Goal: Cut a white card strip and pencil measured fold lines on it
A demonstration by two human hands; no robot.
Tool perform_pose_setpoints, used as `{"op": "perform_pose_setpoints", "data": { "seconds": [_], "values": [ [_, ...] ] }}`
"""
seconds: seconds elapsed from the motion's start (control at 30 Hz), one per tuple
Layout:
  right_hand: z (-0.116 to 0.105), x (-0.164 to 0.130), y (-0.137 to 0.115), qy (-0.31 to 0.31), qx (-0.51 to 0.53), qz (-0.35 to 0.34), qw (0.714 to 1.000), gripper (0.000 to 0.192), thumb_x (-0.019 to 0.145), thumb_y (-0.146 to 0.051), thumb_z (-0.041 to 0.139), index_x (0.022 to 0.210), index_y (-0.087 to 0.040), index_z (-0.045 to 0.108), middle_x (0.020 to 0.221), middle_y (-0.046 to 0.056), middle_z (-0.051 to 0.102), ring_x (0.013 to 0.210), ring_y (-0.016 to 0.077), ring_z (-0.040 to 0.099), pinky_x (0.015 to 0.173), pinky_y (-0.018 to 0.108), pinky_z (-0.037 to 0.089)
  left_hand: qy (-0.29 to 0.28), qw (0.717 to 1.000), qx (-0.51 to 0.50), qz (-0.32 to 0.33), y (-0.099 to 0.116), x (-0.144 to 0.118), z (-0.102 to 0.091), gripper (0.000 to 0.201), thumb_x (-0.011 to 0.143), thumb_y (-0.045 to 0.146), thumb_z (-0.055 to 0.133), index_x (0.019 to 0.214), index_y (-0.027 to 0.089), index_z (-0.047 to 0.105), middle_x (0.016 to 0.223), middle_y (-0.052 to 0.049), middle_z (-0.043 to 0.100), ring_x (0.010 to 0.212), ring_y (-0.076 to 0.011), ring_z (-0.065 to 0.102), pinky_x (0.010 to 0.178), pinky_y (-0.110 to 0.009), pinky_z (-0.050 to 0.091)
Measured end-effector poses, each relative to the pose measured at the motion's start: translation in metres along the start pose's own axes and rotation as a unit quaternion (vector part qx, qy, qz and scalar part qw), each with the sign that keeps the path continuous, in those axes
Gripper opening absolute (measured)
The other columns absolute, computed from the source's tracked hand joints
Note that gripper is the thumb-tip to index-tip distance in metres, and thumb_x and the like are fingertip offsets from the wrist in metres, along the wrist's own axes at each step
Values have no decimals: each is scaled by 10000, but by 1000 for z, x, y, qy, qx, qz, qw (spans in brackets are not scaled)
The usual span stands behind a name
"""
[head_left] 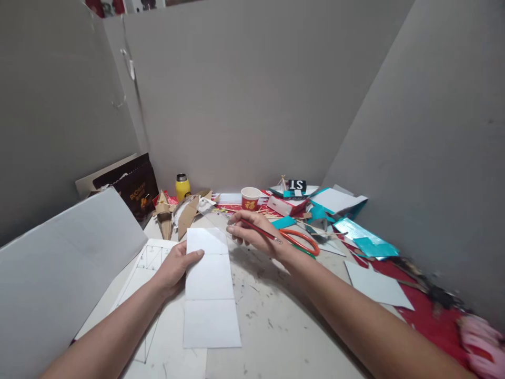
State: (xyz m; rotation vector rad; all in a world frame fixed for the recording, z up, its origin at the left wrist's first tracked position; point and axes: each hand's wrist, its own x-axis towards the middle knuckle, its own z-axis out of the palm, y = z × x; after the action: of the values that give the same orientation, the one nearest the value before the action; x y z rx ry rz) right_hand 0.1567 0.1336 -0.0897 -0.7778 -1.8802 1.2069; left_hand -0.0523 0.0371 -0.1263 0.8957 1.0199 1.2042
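Observation:
My left hand (175,269) grips a long white strip of card (210,276) by its left edge, thumb on top and fingers behind. Thin lines cross the strip and divide it into sections. Just right of the strip's upper end, my right hand (252,234) is closed around a red pencil (260,230), which slants across the back of the hand. A thin see-through strip, perhaps a ruler (213,215), reaches up and left from these fingertips; its hold is unclear. Under my left forearm lies a white sheet (152,254) with a drawn pattern of lines and triangles.
Orange-handled scissors (303,241) lie right of my right hand. Behind are a paper cup (251,198), a yellow bottle (182,187) and cardboard pieces (188,217). Teal card (365,239) and white offcuts (379,284) cover the right side. A large white board (71,263) leans at left.

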Motion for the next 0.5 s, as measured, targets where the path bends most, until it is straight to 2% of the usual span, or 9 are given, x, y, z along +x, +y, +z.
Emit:
{"op": "perform_pose_setpoints", "data": {
  "seconds": [0.17, 0.3, 0.37, 0.5],
  "values": [
    [-2, -3, -3, -14, 1, 7, 1000, 171, 773, -313, 655, 814, -189, 546, 597, -17, 593, 520, 127, 562, 505, 250, 445, -20, 1000, -5, -16, -2, -3, 6, 425, 737, 268, 791, 1116, 123, 664, 950, -126, 776, 774, -237, 728, 751, -339, 547],
    [-7, -3, -2, -1, 1, 4, 1000, 183, 787, -332, 634, 830, -194, 522, 753, 43, 672, 652, 163, 632, 550, 269, 482, -23, 999, -7, -37, -2, -5, 11, 419, 730, 248, 788, 1105, 112, 659, 928, -127, 777, 750, -234, 728, 734, -339, 549],
    [-11, -2, -2, 13, 4, 3, 1000, 200, 799, -352, 625, 853, -195, 515, 811, 60, 690, 688, 170, 648, 564, 273, 491, -18, 999, -4, -52, -4, -8, 18, 414, 725, 230, 781, 1100, 108, 653, 910, -124, 778, 737, -235, 727, 712, -334, 548],
    [-22, -1, 2, 32, 8, 4, 999, 228, 809, -372, 642, 885, -181, 542, 801, 57, 683, 675, 164, 642, 566, 272, 491, 8, 997, 2, -79, -14, -27, 41, 391, 734, 187, 738, 1102, 113, 631, 898, -120, 777, 729, -235, 728, 671, -320, 538]
  ]
}}
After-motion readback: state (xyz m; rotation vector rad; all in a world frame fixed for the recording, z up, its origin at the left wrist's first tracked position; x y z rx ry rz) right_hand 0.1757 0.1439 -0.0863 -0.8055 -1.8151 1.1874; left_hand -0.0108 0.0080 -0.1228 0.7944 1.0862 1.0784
